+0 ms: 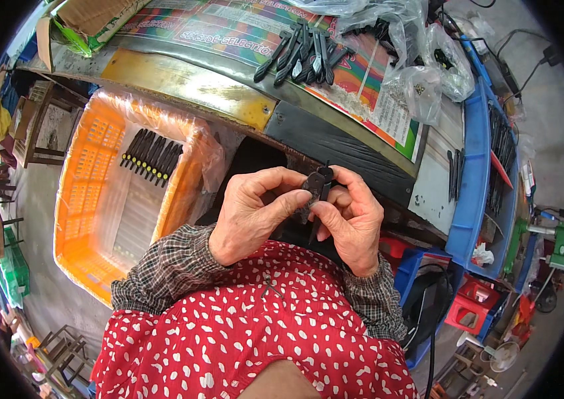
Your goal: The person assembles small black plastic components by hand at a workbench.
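My left hand and my right hand meet in front of my lap, at the edge of the bench. Between their thumbs and fingers they pinch a small black part with a rounded end and a slim point hanging down. Fingers cover much of it, so its exact kind and whether it is one piece or two cannot be told. Beyond my hands, a loose heap of long black handle-like pieces lies on the bench.
An orange crate lined with clear plastic stands at the left, holding a row of black pieces with yellow dots. At the right, a blue tray holds slim black parts. Clear plastic bags lie at the back right. A red stool stands below.
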`<state>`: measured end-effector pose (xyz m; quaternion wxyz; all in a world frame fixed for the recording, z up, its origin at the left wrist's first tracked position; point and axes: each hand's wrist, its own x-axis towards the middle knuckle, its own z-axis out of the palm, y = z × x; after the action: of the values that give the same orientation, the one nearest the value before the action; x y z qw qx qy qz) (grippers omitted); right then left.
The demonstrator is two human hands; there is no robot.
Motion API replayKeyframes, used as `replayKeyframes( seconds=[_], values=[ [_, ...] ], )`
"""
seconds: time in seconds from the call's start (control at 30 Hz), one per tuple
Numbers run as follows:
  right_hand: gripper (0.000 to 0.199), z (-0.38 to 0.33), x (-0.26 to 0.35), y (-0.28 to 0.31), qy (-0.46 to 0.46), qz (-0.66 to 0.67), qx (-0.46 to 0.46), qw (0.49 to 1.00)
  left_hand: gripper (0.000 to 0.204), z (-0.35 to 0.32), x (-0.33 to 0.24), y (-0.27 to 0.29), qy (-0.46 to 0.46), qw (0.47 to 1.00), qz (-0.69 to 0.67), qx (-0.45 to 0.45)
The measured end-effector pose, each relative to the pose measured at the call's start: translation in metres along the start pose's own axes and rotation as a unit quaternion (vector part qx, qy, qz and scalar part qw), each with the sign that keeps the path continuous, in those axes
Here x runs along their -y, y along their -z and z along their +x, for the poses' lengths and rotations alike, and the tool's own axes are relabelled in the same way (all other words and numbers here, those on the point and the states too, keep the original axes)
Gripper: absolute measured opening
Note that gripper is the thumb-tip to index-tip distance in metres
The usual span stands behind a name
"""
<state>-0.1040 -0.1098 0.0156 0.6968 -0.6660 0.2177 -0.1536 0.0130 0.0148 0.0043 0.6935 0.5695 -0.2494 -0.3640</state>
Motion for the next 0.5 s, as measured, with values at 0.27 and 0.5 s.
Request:
replayKeyframes(
  seconds=[0.27, 0.5],
  values=[
    [0.046, 0.0002, -0.0020, 0.0023, 0.001, -0.015, 0.030, 0.999, 0.015, 0.0016, -0.0044, -0.0016, 0.042, 0.998, -0.033, 0.018],
    [0.046, 0.0004, -0.0044, 0.0002, 0.017, -0.022, 0.022, 0.999, 0.015, 0.0040, -0.0047, -0.0040, 0.051, 0.998, -0.033, 0.016]
  ],
)
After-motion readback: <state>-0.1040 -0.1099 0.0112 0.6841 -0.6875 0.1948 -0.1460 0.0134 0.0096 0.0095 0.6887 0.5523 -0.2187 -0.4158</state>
